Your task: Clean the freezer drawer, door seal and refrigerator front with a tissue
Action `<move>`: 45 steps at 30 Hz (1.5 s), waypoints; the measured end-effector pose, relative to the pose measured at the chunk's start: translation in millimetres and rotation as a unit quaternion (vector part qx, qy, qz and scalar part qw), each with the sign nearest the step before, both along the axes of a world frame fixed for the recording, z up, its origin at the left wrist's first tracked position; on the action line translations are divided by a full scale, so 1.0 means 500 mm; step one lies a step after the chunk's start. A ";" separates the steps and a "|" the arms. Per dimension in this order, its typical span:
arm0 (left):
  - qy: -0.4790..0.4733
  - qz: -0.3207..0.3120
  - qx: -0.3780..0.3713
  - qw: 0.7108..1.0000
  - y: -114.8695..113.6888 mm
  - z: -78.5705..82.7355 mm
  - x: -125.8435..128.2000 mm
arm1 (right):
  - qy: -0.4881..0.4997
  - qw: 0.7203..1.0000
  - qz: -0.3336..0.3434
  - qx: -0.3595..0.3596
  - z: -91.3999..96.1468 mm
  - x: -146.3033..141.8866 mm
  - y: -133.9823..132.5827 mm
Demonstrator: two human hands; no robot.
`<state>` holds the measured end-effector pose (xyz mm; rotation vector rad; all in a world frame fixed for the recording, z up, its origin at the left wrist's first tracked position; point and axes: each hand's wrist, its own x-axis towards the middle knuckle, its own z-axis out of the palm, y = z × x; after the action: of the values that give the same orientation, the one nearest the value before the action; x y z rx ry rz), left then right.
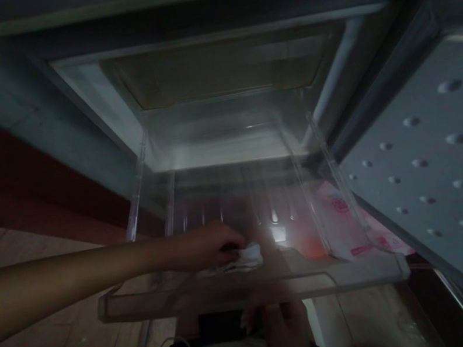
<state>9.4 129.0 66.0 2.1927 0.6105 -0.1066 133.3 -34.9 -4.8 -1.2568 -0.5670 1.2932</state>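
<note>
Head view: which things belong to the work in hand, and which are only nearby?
In use:
white cloth or tissue, in the left hand
clear drawer, pulled out; right hand near its front

Only nearby:
pink-and-white packaging
open door, untouched

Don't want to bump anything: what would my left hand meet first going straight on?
Past the white cloth it holds, your left hand would probably meet the clear drawer's right wall; depth is unclear.

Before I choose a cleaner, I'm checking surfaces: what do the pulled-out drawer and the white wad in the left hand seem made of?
Drawer: probably hard plastic, clear and glossy, as its see-through walls catch light. White wad: soft-looking, matte, crumpled into folds; cloth or paper, I can't tell.
</note>
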 end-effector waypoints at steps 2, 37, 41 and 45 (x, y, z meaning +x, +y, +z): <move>0.005 0.006 -0.034 0.999 -0.010 0.048 0.010 | 0.004 1.000 -0.012 0.003 -0.010 -0.003 -0.002; -0.018 -0.062 0.029 0.997 -0.007 0.063 0.107 | 0.039 0.996 0.056 0.049 -0.029 0.001 0.002; -0.014 -0.053 0.052 0.997 -0.012 0.057 0.119 | 0.060 0.995 0.054 0.057 -0.027 0.001 0.005; 0.006 -0.073 0.092 0.993 -0.008 0.003 0.145 | 0.044 0.994 0.038 0.087 -0.024 -0.002 0.010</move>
<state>81.8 125.2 67.4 2.4164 0.4834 -0.1455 132.1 -29.9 -16.9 -1.0374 -0.6553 1.3264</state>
